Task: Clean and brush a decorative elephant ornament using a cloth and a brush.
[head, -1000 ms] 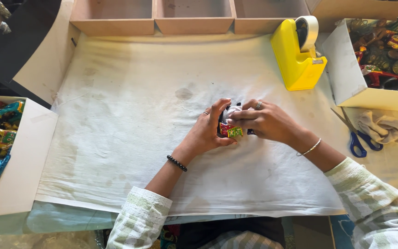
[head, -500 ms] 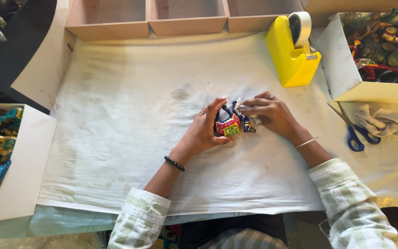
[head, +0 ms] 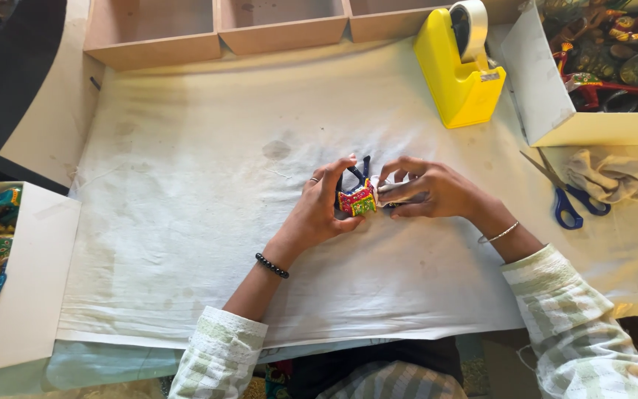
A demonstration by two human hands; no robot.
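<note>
Both hands meet over the middle of the desk (head: 186, 222), which is spread with a pale, stained cloth, likely to spare painted pieces from scuffing. The left hand (head: 317, 214) is cupped round a small painted figure (head: 357, 198), red, yellow and green with dark blue legs poking up, so it seems to lie on its back or side between the palms. The right hand (head: 426, 191) closes on the figure's other end, fingers curled over a scrap of white paper (head: 400, 193) pressed against it; I cannot tell how far the paper goes round. Holding it from both sides keeps the little thing steady just above the cloth. A yellow tape dispenser (head: 458, 70) stands at the far right within easy reach, and blue-handled scissors (head: 566, 199) lie just beside a crumpled rag (head: 614, 174). An open box (head: 592, 81) at the far right and another box (head: 16, 281) at the left hold more coloured figures. Three wooden trays (head: 223, 29) line the far edge.
</note>
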